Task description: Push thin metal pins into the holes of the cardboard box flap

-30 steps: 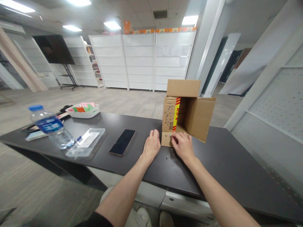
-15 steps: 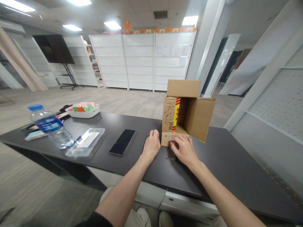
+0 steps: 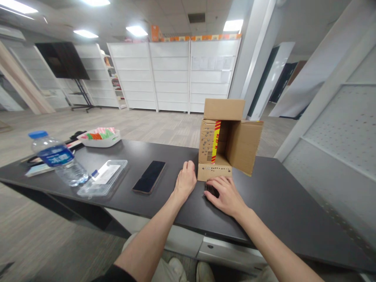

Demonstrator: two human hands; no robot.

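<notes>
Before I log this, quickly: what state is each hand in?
Left hand: curled closed by the box; contents hidden.
Right hand: open over the thin metal pins.

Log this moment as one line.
left hand: beside cardboard box | right hand: open over thin metal rods | phone: flat on dark table

The right grip (image 3: 223, 194) covers part of the thin metal pins (image 3: 212, 190), so we cannot count them. We cannot see inside the curled left grip (image 3: 185, 181). The dark specks (image 3: 216, 169) on the cardboard box's (image 3: 206, 137) lower flap (image 3: 205, 176) are too small to identify. We lose the right forearm (image 3: 276, 239) at the bottom edge.
</notes>
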